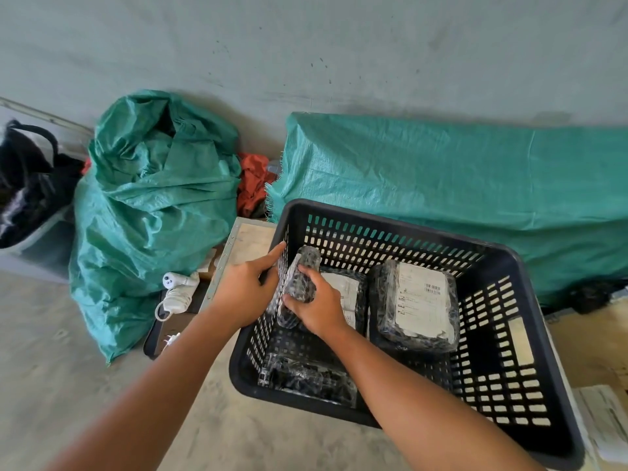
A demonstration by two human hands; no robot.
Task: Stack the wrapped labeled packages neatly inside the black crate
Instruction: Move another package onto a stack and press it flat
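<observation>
— Two hands on one parcel: the right hand (pixel 317 309) has its grip closed around the upright package (pixel 299 283), fingers wrapped over its near face, while the left hand (pixel 246 287) rests open against its outer side, forefinger stretched along the crate wall.

— Which way does it lie?

— On edge. Its long axis runs from the grip away toward the crate's far wall, tilted up, tight in the left corner of the black crate (pixel 530 266). The right hand is the nearer and carries the hold; the left only steadies.

— And around it?

— Just right of the grip, partly hidden by the wrist, a flat labelled package (pixel 348 290) lies label-up. Farther right sits a second labelled package (pixel 419 302), also flat. Nearer the person than the grip, a dark wrapped package (pixel 309 377) lies on the crate floor, its label not visible.

— So the next move?

— Judging by the neighbours, the upright parcel probably needs tipping rightward to lie flat, or seating squarely against the wall.

— Outside the crate?

— Left of the grip, a green woven sack (pixel 153 205) and a white corded device (pixel 176 290) on the floor; beyond, a green tarpaulin-covered bundle (pixel 458 178).
</observation>
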